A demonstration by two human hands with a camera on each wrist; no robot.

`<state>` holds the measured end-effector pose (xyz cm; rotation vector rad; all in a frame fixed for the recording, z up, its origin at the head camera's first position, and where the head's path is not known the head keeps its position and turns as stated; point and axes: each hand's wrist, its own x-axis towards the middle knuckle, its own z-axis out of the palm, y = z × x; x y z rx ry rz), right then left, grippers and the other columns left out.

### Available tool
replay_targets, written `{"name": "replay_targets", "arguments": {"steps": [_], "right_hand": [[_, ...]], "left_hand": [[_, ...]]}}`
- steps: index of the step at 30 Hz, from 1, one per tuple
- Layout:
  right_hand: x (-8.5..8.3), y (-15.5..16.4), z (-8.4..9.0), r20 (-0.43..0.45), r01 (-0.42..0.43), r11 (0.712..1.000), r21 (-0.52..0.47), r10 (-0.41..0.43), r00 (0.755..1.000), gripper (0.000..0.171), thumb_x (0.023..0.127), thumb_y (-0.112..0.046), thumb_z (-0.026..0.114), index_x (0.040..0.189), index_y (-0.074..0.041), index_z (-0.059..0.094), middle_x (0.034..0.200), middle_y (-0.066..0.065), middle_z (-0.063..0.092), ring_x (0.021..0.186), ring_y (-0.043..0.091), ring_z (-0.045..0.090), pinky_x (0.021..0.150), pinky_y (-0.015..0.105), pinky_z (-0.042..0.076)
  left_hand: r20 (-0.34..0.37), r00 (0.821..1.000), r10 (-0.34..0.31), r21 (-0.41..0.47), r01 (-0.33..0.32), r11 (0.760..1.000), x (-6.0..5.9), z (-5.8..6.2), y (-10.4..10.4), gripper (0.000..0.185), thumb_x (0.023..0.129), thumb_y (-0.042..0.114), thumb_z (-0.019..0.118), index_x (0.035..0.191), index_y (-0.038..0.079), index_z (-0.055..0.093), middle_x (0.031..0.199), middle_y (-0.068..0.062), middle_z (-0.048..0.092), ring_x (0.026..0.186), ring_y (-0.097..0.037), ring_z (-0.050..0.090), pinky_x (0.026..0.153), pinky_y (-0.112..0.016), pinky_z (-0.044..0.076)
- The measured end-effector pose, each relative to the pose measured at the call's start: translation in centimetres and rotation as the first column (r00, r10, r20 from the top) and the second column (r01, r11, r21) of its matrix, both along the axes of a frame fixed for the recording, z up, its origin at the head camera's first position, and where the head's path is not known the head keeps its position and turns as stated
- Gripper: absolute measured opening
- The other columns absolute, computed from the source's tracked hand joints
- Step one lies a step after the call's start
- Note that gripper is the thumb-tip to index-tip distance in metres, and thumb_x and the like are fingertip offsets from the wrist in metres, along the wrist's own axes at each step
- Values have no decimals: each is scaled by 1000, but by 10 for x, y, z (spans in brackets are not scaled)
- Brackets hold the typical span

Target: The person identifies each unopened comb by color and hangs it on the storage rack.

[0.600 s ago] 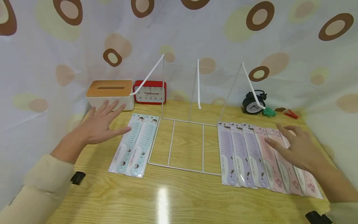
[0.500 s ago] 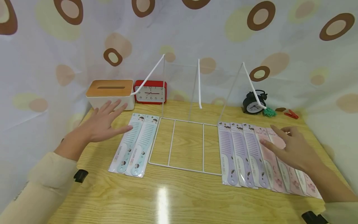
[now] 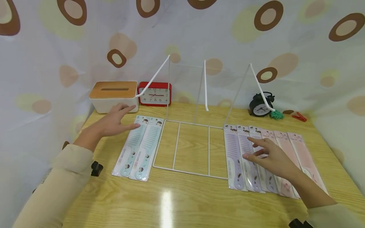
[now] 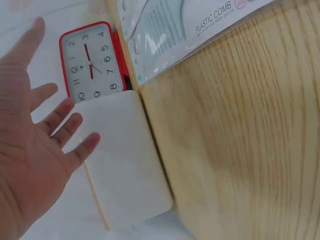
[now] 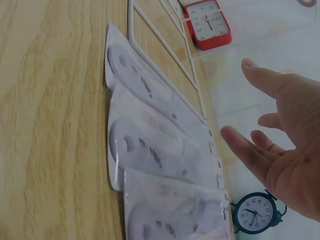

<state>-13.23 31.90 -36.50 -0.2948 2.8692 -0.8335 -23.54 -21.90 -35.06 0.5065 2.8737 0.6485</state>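
Note:
My left hand point(image 3: 115, 122) hovers over the upper end of two packaged blue-green combs point(image 3: 145, 148), fingers extended and holding nothing. In the left wrist view, that hand point(image 4: 30, 145) has its fingers spread apart. My right hand point(image 3: 271, 158) hangs above three packaged purple combs point(image 3: 234, 152), loosely bent and gripping nothing. Three packaged pink combs point(image 3: 305, 150) lie beside the purple ones, partly hidden by that hand and forearm. Between the two comb groups stands a white wire rack point(image 3: 189, 172) with three slanted prongs. The right wrist view has the right hand point(image 5: 295, 145) apart from the purple packs point(image 5: 150, 145).
Behind the left hand stands a white tissue box point(image 3: 114, 103) with a wooden lid, next to a red clock point(image 3: 155, 95). At the back right are a black alarm clock point(image 3: 260, 106), a green bundle point(image 3: 276, 114) and a red clip point(image 3: 299, 117). Patterned curtain surrounds the table.
My right hand has moved left, from above the pink combs to above the purple ones. The left hand has shifted slightly right and turned, its fingers closer together in the head view.

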Motion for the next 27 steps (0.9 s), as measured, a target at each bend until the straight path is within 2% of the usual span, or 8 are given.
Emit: {"name": "replay_targets", "arguments": {"steps": [4,8,11,15,17,20,24,27], "right_hand": [[3,-10,-11,83,20,987,-157,-7,997,77,91,-40,74,153,-10,41,133,21,51,103,27,70,75,27,57],[5,-21,-23,162,61,962,-264,-18,987,76,88,-36,78,151,-12,44,120,15,51,90,12,69,62,22,51],[8,-29,-31,193,77,948,-308,-17,981,75,85,-35,80,148,-12,48,108,12,47,78,6,65,55,22,47],[9,-38,-40,210,80,923,-378,1,978,76,83,-30,83,146,-6,49,102,13,47,72,5,63,59,23,56],[9,-41,-45,217,81,913,-399,8,976,76,82,-28,83,146,-4,49,101,13,48,72,4,63,61,24,57],[9,-44,-52,240,103,906,-411,-2,971,76,81,-26,84,146,-5,50,102,12,50,67,2,57,54,20,52],[10,-46,-63,249,123,904,-409,-19,968,79,78,-25,87,145,-6,51,104,11,55,63,2,54,47,20,42],[10,-45,-68,218,102,909,-404,-13,976,82,75,-26,89,144,-5,52,104,11,58,63,2,54,47,19,42]], "left_hand": [[44,999,14,100,-19,995,-13,-14,1,80,92,50,68,156,12,36,147,-19,35,132,-36,37,110,-58,42],[78,996,32,189,-46,981,-27,-28,2,69,93,43,69,150,10,46,136,-16,45,124,-33,45,104,-50,48],[113,992,51,238,-77,968,-35,-38,1,62,94,37,70,146,7,51,124,-15,52,114,-30,49,96,-43,50],[186,978,98,275,-147,950,-43,-49,-4,59,96,31,69,146,8,51,115,-13,53,105,-28,48,83,-33,46],[222,967,128,283,-189,940,-46,-53,-6,60,95,33,69,147,10,50,115,-13,52,105,-27,46,80,-32,44],[255,954,158,280,-229,932,-49,-56,-10,62,94,35,70,149,14,49,116,-13,52,107,-27,45,81,-31,43],[274,950,150,284,-229,931,-54,-61,-12,64,93,32,73,149,13,48,114,-14,55,104,-27,47,82,-31,43],[270,954,133,277,-209,938,-58,-63,-13,65,92,27,75,149,10,48,110,-14,58,99,-26,49,81,-29,44]]}}
